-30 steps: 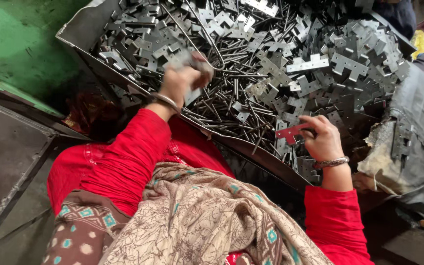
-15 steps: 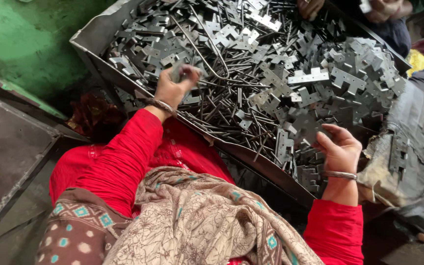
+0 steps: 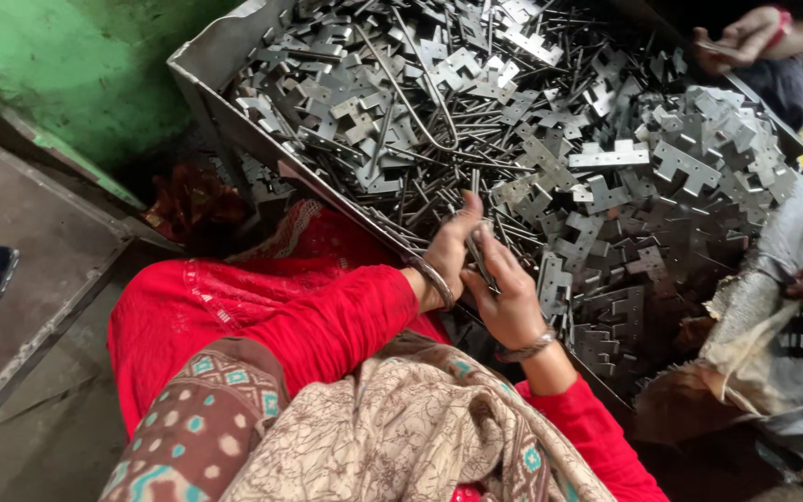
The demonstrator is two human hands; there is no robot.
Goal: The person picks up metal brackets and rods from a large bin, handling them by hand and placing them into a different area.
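The left hand (image 3: pixel 451 249) and right hand (image 3: pixel 510 296) meet, together grasping a thin grey metal rod (image 3: pixel 479 251). Beyond them, the big steel tray (image 3: pixel 225 51) remains heaped with flat notched metal plates (image 3: pixel 611 158), much unsorted.

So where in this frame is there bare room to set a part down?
The metal tray is packed with notched plates and thin rods. The left hand and right hand meet at its near edge. The grey floor by the green wall looks mostly bare.
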